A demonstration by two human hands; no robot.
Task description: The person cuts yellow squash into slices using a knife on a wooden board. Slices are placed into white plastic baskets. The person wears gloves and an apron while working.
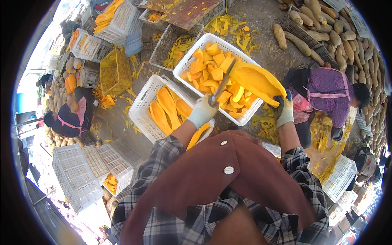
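My left hand (202, 111), in a pale work glove, grips the handle of a knife (223, 82). The blade points away from me and lies at the far left end of a peeled, hollowed squash half (255, 76). At its near right end, that half is held by my gloved right hand (284, 107), whose fingertips are dark. Both tools of this work hover over a white plastic crate (245, 120) full of orange squash chunks (216, 74). Left of it, a second white crate (141, 114) holds long peeled squash halves (167, 107).
Peelings (226, 26) litter the floor around a wire-sided crate (159, 49). A yellow crate (114, 72) stands left. Two people bend nearby, one in purple (327, 88) at right, another (75, 118) at left. Unpeeled squashes (318, 33) pile up at right; stacked crates (76, 174) stand lower left.
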